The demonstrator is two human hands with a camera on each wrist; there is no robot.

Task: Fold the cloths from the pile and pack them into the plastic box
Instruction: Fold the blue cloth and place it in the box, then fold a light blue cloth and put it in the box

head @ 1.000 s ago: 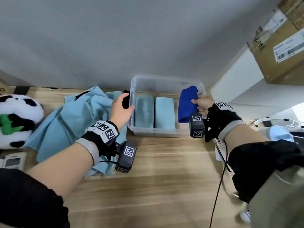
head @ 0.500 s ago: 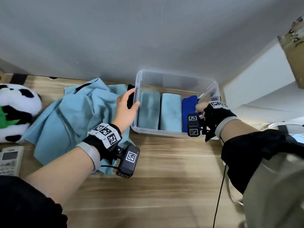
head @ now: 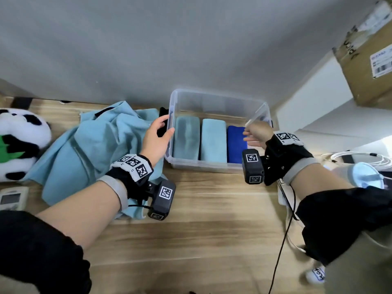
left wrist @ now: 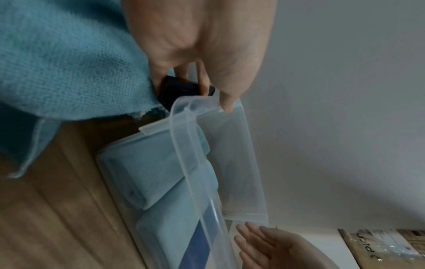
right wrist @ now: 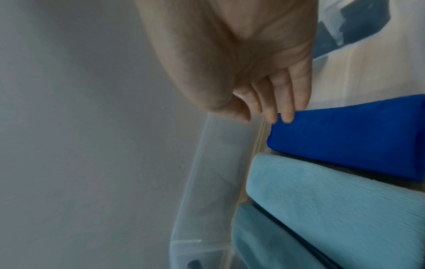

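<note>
The clear plastic box (head: 201,166) stands on the wooden table against the wall. Inside lie three folded cloths side by side: a teal one (head: 186,139), a light blue one (head: 213,141) and a dark blue one (head: 234,145) at the right. My left hand (head: 158,134) grips the box's left rim (left wrist: 197,163), thumb over the edge and fingers on the black latch outside. My right hand (head: 255,132) hovers over the box's right end with straight fingers (right wrist: 285,109), holding nothing, their tips at the dark blue cloth (right wrist: 356,138). The pile of light blue cloths (head: 84,149) lies left of the box.
A panda plush (head: 19,141) and a white remote (head: 11,198) sit at the far left. A cardboard box (head: 369,54) stands high on the right, with white cables (head: 360,158) below it. A black cable (head: 282,247) hangs from my right wrist.
My right hand lowered the dark blue cloth into the box beside the light blue one and let it go. My left hand stayed on the box's left rim.
</note>
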